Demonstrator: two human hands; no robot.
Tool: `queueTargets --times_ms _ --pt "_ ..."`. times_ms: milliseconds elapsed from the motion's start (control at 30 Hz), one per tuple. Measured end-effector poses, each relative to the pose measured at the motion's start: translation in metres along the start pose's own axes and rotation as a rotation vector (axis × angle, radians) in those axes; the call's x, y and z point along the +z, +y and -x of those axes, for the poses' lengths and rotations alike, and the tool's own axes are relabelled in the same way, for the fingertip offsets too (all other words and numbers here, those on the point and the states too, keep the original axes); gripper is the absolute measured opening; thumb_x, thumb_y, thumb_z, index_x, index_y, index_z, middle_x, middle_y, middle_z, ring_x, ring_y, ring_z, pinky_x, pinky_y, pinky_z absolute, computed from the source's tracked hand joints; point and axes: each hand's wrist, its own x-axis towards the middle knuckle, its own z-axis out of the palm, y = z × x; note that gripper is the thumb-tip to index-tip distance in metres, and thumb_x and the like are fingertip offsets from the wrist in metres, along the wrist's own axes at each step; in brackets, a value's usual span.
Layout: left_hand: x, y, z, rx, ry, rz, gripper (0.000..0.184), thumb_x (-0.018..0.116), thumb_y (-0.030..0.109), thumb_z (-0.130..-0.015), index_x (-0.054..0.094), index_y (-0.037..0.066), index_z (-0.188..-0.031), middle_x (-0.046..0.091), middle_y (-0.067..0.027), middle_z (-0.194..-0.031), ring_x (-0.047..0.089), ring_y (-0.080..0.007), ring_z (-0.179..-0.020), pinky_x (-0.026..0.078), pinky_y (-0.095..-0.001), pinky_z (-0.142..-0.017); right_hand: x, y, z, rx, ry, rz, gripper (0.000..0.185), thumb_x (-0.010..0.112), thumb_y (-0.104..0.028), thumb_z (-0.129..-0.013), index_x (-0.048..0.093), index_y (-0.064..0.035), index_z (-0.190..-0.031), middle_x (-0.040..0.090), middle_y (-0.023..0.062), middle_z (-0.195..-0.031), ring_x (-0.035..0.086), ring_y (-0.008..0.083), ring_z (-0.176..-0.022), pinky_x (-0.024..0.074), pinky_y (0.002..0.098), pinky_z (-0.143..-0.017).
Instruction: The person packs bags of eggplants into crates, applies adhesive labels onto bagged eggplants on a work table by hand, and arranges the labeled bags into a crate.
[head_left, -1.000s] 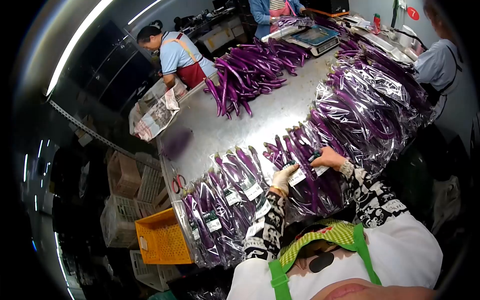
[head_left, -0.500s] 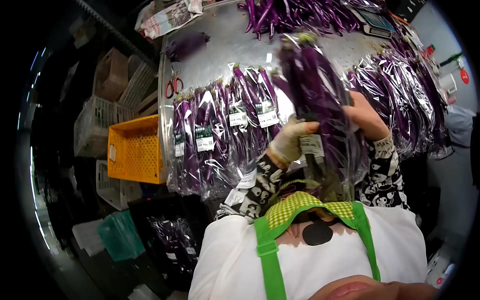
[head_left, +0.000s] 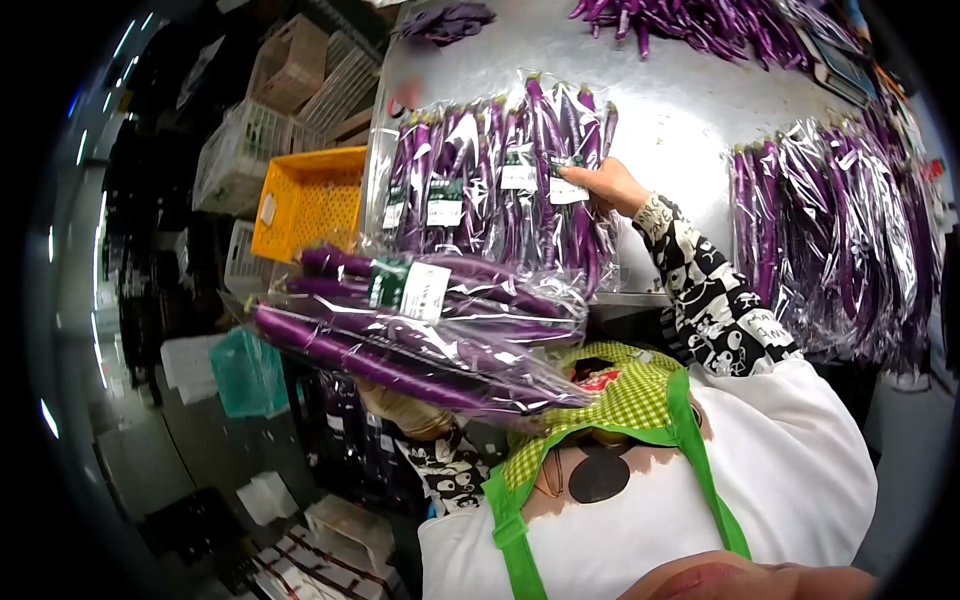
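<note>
My left hand (head_left: pixel 412 412), in a pale glove, holds bagged eggplants (head_left: pixel 400 345) from below, lying sideways in front of my apron. Its fingers are mostly hidden under the load. The clear bags carry a green and white label (head_left: pixel 427 290). My right hand (head_left: pixel 612 187), bare, is at the right end of a row of bagged eggplants (head_left: pixel 470 180) on the metal table. Its thumb lies over the end bag near the label, closed on its edge, with the other fingers partly hidden.
More bagged eggplants (head_left: pixel 830 220) lie at the table's right side. Loose eggplants (head_left: pixel 690 25) are heaped at the far edge of the metal table (head_left: pixel 670 110). A dark cloth-like bundle (head_left: pixel 448 22) lies far left. Left of the table stand a yellow crate (head_left: pixel 310 205) and a teal bin (head_left: pixel 247 372).
The bagged eggplants, upright between both hands before, now lie sideways on my left hand at the left. My right hand has moved off them to the row on the table. The view has shifted.
</note>
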Motion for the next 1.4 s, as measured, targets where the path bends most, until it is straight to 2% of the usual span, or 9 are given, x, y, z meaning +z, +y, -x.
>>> queueTargets --times_ms 67,200,333,533,733,867,900,1067,1400 --pt "0.018 -0.009 0.033 0.074 0.303 -0.289 0.039 0.059 0.037 -0.091 0.056 0.005 -0.114 0.062 -0.012 -0.098 0.061 -0.028 -0.085 0.05 -0.0449 -0.078 0.024 0.041 -0.049 -0.211 0.31 0.179 0.041 0.074 -0.036 -0.082 0.064 0.0035 -0.076 0.06 0.0075 -0.066 0.056 0.0178 -0.059 0.0435 0.0362 -0.05" --pt "0.036 -0.019 0.071 0.302 1.013 -0.571 0.027 0.069 0.039 -0.082 0.05 0.023 -0.071 0.038 0.009 -0.051 0.035 -0.0089 -0.038 0.025 -0.0261 -0.034 -0.019 0.001 -0.005 -0.225 -0.084 -0.123 0.033 0.069 -0.029 -0.087 0.065 0.0007 -0.101 0.069 0.0067 -0.087 0.066 0.0159 -0.082 0.0522 0.0296 -0.07" --pt "0.004 -0.011 0.06 0.254 0.69 -0.222 0.028 0.079 0.039 -0.079 0.064 0.017 -0.089 0.063 0.003 -0.08 0.063 -0.0131 -0.071 0.054 -0.0275 -0.067 -0.058 -0.015 -0.021 -0.47 0.025 0.161 0.03 0.067 -0.025 -0.088 0.063 0.0002 -0.104 0.063 0.0034 -0.092 0.057 0.0108 -0.081 0.0456 0.0257 -0.07" --pt "-0.046 0.041 0.069 0.31 0.759 -0.312 0.033 0.072 0.049 -0.084 0.056 0.021 -0.076 0.042 0.0106 -0.054 0.035 -0.0032 -0.038 0.024 -0.0194 -0.035 -0.024 -0.096 0.038 -0.7 -0.097 0.169 0.034 0.05 -0.015 -0.094 0.061 0.0014 -0.122 0.063 0.0106 -0.106 0.06 0.0177 -0.102 0.0469 0.0277 -0.086" --pt "-0.043 0.198 0.111 0.348 0.993 -0.612 0.03 0.071 0.044 -0.085 0.058 0.017 -0.087 0.036 0.0101 -0.051 0.025 -0.0044 -0.037 0.016 -0.0223 -0.035 0.137 -0.135 0.09 -0.597 -0.467 -0.357 0.04 0.053 -0.013 -0.095 0.055 0.0027 -0.131 0.062 0.0146 -0.122 0.061 0.0206 -0.111 0.0473 0.0319 -0.097" --pt "-0.082 0.317 0.134 0.297 0.83 -0.684 0.03 0.069 0.023 -0.088 0.062 0.009 -0.114 0.068 -0.0033 -0.086 0.067 -0.0159 -0.068 0.057 -0.0286 -0.054 0.298 -0.109 0.104 -0.144 -0.732 -0.268 0.023 0.062 -0.019 -0.094 0.066 0.001 -0.103 0.069 0.0187 -0.103 0.07 0.0217 -0.09 0.0595 0.0332 -0.077" --pt "-0.109 0.351 0.148 0.214 0.633 -0.746 0.038 0.071 0.013 -0.085 0.06 0.005 -0.121 0.069 -0.0094 -0.103 0.07 -0.0248 -0.09 0.062 -0.0373 -0.074 0.342 -0.085 0.111 -0.01 -0.711 -0.457 0.022 0.065 -0.013 -0.091 0.06 0.0027 -0.106 0.068 0.0175 -0.099 0.07 0.0245 -0.091 0.06 0.037 -0.077" --pt "-0.142 0.407 0.135 -0.237 0.604 -0.809 0.035 0.071 0.01 -0.083 0.061 -0.001 -0.115 0.071 -0.0124 -0.098 0.072 -0.0246 -0.081 0.062 -0.0372 -0.07 0.477 -0.026 0.169 0.435 -0.613 -0.506 0.031 0.066 -0.004 -0.087 0.048 -0.0005 -0.111 0.067 0.0186 -0.104 0.068 0.0268 -0.089 0.058 0.0445 -0.084" --pt "-0.346 0.377 0.111 -1.215 0.519 -0.836 0.029 0.073 0.023 -0.085 0.068 0.001 -0.104 0.071 -0.0063 -0.088 0.069 -0.015 -0.07 0.054 -0.0289 -0.06 0.561 0.12 0.194 0.598 -0.306 -0.37 0.033 0.066 -0.001 -0.087 0.049 0.0023 -0.115 0.062 0.0161 -0.11 0.065 0.0272 -0.097 0.0544 0.0418 -0.083"
